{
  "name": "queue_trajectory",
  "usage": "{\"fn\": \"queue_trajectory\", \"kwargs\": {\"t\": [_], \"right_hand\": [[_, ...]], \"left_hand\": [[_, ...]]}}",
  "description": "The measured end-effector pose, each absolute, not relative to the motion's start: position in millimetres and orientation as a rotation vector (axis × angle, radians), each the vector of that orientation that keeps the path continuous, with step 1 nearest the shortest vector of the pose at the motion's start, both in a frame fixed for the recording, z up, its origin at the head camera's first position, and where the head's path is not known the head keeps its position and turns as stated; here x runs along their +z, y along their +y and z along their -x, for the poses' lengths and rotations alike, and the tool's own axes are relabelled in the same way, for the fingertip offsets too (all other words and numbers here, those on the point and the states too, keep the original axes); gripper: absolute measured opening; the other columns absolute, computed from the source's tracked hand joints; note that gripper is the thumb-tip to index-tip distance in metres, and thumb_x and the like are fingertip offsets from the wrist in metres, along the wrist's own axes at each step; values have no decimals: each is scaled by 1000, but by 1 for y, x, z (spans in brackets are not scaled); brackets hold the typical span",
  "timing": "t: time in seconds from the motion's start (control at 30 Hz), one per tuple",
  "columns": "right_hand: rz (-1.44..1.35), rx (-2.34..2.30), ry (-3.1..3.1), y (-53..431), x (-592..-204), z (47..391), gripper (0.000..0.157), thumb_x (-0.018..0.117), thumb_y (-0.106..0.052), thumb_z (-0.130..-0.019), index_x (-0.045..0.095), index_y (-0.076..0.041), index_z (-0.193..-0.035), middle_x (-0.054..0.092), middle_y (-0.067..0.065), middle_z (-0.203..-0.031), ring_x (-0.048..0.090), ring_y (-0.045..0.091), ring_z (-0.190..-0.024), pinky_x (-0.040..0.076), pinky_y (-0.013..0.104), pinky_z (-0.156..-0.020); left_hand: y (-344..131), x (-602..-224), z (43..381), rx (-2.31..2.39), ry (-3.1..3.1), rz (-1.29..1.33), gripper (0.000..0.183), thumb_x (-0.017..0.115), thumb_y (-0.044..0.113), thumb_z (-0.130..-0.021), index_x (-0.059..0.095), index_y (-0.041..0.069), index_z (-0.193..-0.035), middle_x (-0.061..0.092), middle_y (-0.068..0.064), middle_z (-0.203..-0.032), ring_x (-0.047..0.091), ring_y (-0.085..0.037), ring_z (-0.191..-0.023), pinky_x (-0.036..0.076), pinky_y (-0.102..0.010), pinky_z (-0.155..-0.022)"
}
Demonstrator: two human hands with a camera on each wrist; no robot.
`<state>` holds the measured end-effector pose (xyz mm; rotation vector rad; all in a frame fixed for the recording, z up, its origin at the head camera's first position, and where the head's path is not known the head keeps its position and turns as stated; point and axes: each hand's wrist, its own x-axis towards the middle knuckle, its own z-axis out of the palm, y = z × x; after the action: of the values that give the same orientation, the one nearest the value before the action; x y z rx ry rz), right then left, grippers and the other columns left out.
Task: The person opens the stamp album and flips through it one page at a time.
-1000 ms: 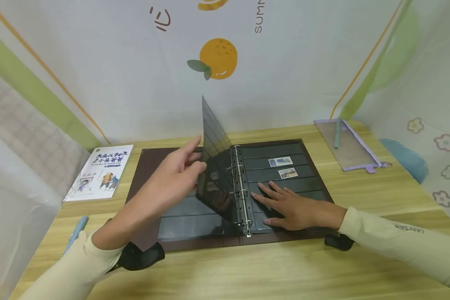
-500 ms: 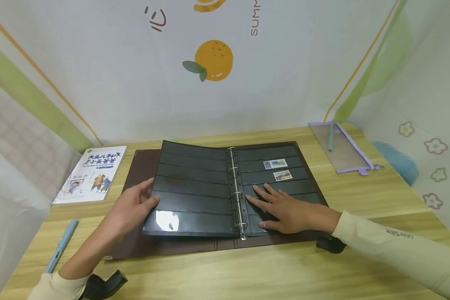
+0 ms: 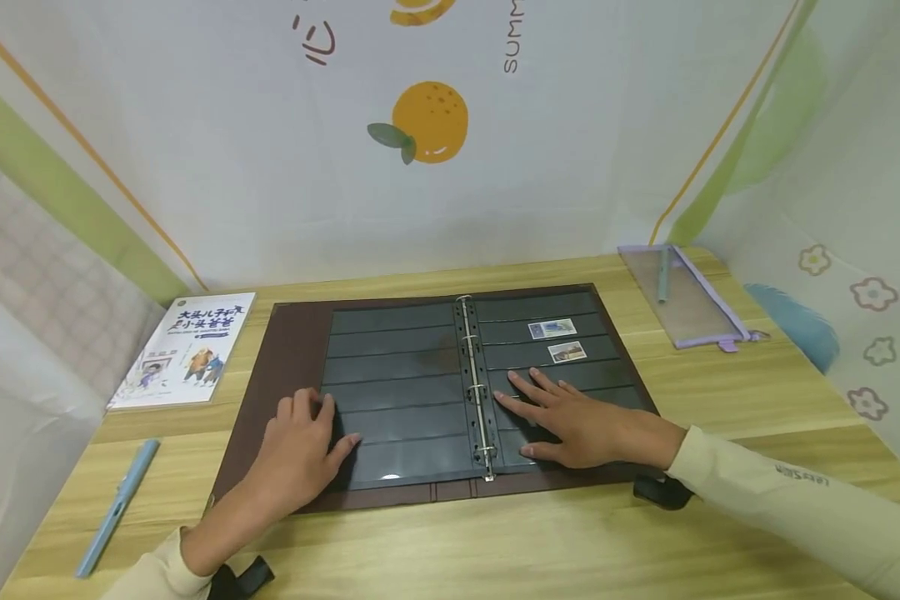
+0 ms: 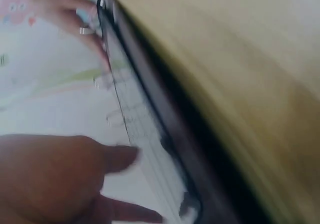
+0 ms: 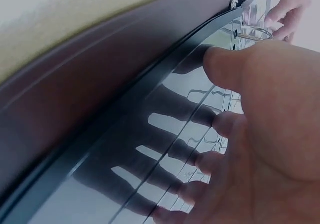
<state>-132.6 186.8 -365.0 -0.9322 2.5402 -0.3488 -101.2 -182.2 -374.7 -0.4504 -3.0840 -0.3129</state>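
A dark brown ring binder (image 3: 292, 350), a stamp album, lies spread on the table with black pocket pages on both sides of its metal rings (image 3: 476, 392). My left hand (image 3: 296, 450) rests at the outer edge of the left page (image 3: 397, 417), thumb over the page and fingers loosely bent, gripping nothing. In the left wrist view that hand (image 4: 55, 179) is blurred. My right hand (image 3: 581, 421) lies with spread fingers on the lower right page (image 3: 607, 375). Two small stamps (image 3: 552, 329) sit in that page's upper pockets. The right wrist view shows the fingers' reflection on the glossy page.
A white illustrated booklet (image 3: 187, 350) lies left of the binder, and a light blue pen (image 3: 117, 508) in front of it. At the back right is a mesh zip pouch (image 3: 686, 300) with a pen in it. A printed curtain (image 3: 330, 183) hangs behind the wooden table.
The raised page has swung over to the left and now lies flat. My left hand went down and left with it, then let go of its edge. The right hand has stayed put.
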Motion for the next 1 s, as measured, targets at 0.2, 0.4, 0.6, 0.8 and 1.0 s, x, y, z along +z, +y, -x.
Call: {"fn": "queue_trajectory", "kwargs": {"t": [0.2, 0.4, 0.6, 0.8, 1.0], "right_hand": [[960, -326, 2543, 188, -364, 137, 73, 57, -39, -103, 20, -20, -163, 9, 16, -171, 7, 50, -155, 19, 75, -116], [1084, -416, 2578, 197, -365, 149, 72, 59, -38, -102, 24, -19, -163, 14, 21, -169, 11, 54, -152, 25, 73, -114], [947, -496, 2832, 230, -355, 188, 66, 62, -28, -102, 34, -9, -158, 27, 31, -162, 20, 57, -149, 24, 73, -115], [671, -491, 2917, 266, -357, 224, 62, 60, -26, -103, 39, 6, -151, 40, 38, -151, 27, 62, -143, 23, 75, -113], [451, -734, 2898, 273, -364, 226, 56, 59, -24, -103, 43, 3, -149, 45, 35, -149, 41, 54, -139, 36, 69, -109]], "left_hand": [[-166, -378, 105, -332, -3194, 704, 77, 59, 51, -98, 30, 17, -161, 16, -19, -169, 6, -49, -155, 16, -79, -113], [-166, -380, 105, -403, -3327, 715, 77, 55, 53, -100, 25, 20, -162, 9, -15, -171, 2, -48, -156, 6, -79, -114], [-166, -381, 105, -424, -3307, 731, 77, 54, 54, -100, 25, 19, -162, 10, -16, -171, 3, -48, -155, 8, -80, -114], [-167, -379, 105, -426, -3311, 725, 76, 53, 54, -101, 25, 19, -162, 9, -17, -170, 2, -49, -155, 7, -80, -113], [-165, -379, 105, -413, -3313, 742, 76, 53, 53, -101, 25, 18, -162, 9, -17, -171, 2, -48, -155, 7, -80, -113]]}}
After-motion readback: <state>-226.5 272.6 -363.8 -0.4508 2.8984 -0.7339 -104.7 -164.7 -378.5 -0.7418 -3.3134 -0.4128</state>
